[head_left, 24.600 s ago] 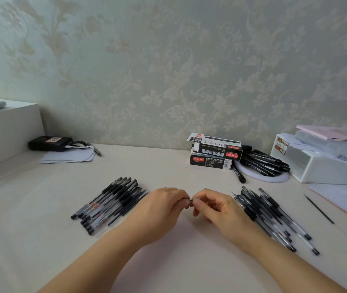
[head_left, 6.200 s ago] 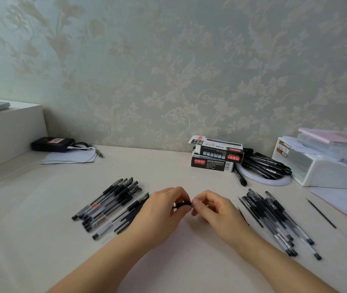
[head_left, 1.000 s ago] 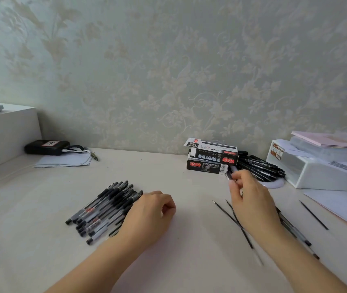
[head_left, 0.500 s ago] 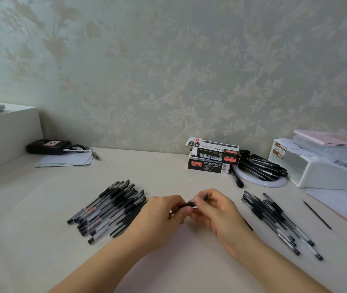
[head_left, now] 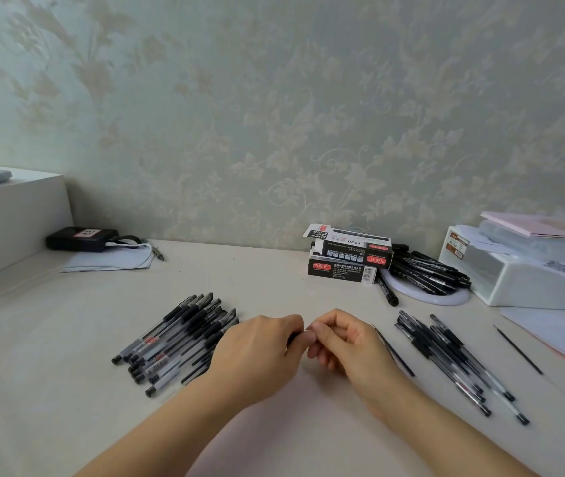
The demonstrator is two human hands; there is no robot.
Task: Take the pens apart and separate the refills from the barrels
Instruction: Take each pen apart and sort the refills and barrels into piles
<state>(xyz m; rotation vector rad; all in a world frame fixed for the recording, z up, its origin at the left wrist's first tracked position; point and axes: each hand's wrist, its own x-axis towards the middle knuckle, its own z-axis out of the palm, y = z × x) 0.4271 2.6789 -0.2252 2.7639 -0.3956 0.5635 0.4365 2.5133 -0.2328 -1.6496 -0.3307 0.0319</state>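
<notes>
Both forearms come in from the lower edge and meet at the centre of the bench (head_left: 274, 270). The left hand (head_left: 257, 352) lies knuckles up, its fingers curled and pinching a black pen (head_left: 294, 337), of which only a short dark stretch shows between the two hands. The right hand (head_left: 346, 342) faces it, thumb and forefinger pressed together on the same pen's other end, the remaining fingers folded under. The pen's long axis runs roughly from 9 to 3 o'clock; which end is the tip cannot be told.

At 9 o'clock of the hands lies one heap of pens (head_left: 178, 339), too overlapped to count, their long axes running from 7 to 1 o'clock. At 3 o'clock lies a second heap of pens (head_left: 453, 359), also uncountable, running from 11 to 5 o'clock. One thin refill (head_left: 394, 351) lies just beside the right hand, and another refill (head_left: 518, 349) lies further towards 3 o'clock, apart from the heap.

At 1 o'clock two pen boxes (head_left: 346, 258) are stacked, with a white plate (head_left: 429, 296) of black pens beside them.
</notes>
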